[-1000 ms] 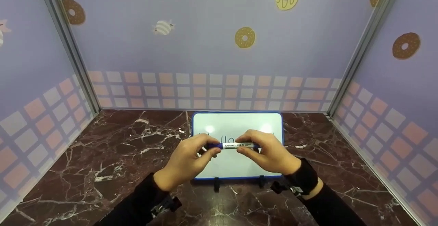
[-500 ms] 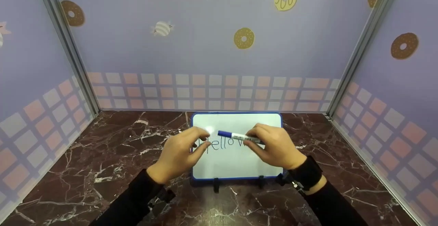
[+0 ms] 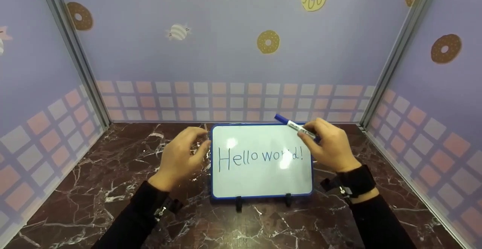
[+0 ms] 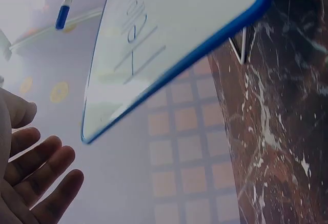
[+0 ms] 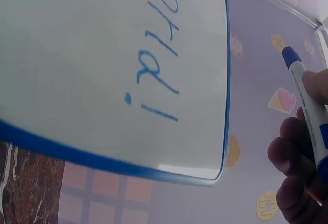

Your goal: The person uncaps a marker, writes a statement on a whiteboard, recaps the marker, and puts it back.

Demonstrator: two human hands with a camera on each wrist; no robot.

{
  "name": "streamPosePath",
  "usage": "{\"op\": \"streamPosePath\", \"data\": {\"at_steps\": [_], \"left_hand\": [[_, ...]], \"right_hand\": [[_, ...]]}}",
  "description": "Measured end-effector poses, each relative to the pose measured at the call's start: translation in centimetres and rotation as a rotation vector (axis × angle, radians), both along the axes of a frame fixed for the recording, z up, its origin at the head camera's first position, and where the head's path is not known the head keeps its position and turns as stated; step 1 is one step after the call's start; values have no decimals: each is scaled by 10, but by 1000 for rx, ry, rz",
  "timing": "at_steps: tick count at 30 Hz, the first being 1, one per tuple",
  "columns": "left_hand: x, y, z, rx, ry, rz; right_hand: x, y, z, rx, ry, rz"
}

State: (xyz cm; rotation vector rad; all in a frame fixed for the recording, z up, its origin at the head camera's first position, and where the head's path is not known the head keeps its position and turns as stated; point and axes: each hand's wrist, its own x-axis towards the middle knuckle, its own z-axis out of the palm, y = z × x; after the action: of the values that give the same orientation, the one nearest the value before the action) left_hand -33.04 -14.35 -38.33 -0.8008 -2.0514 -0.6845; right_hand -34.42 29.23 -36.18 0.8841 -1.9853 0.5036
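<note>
A small whiteboard [image 3: 260, 183] with a blue rim stands on the table, "Hello world!" written across it in blue. My right hand [image 3: 331, 143] is at the board's upper right corner and pinches a blue-and-white marker pen [image 3: 295, 126] between thumb and fingers. The marker's blue cap [image 5: 290, 55] is on and points up and to the left in the head view. Left of the board, my left hand [image 3: 180, 155] holds nothing; its fingers [image 4: 54, 193] are loosely bent and apart from the board's edge.
Two black feet [image 3: 238, 203] support the board's lower edge on the dark marbled table [image 3: 124, 188]. Close behind the board rises a lilac wall [image 3: 226, 60] with printed sweets, and side walls close off left and right.
The left hand has let go of the marker's cap end and moved left. My right hand has carried the capped marker up and right, uncovering the writing.
</note>
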Motion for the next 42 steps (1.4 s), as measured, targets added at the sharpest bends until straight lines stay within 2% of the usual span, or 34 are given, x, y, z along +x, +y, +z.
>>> {"op": "streamPosePath", "data": {"at_steps": [4, 12, 19, 28, 37, 42], "left_hand": [[-6, -13, 0, 42, -70, 38], [-15, -35, -3, 109, -260, 131], [-26, -53, -9, 122, -351, 201], [-33, -72, -17, 136, -494, 240], [-36, -87, -25, 81, -595, 315], [-37, -94, -32, 27, -655, 325]], "right_hand": [[-4, 13, -1, -11, -26, -69], [-9, 38, 0, -58, -127, -197], [-16, 60, -6, -131, -253, -307], [-28, 84, -24, -90, -479, -453], [-34, 97, -41, -50, -621, -492], [-39, 102, -51, -16, -683, -494]]}}
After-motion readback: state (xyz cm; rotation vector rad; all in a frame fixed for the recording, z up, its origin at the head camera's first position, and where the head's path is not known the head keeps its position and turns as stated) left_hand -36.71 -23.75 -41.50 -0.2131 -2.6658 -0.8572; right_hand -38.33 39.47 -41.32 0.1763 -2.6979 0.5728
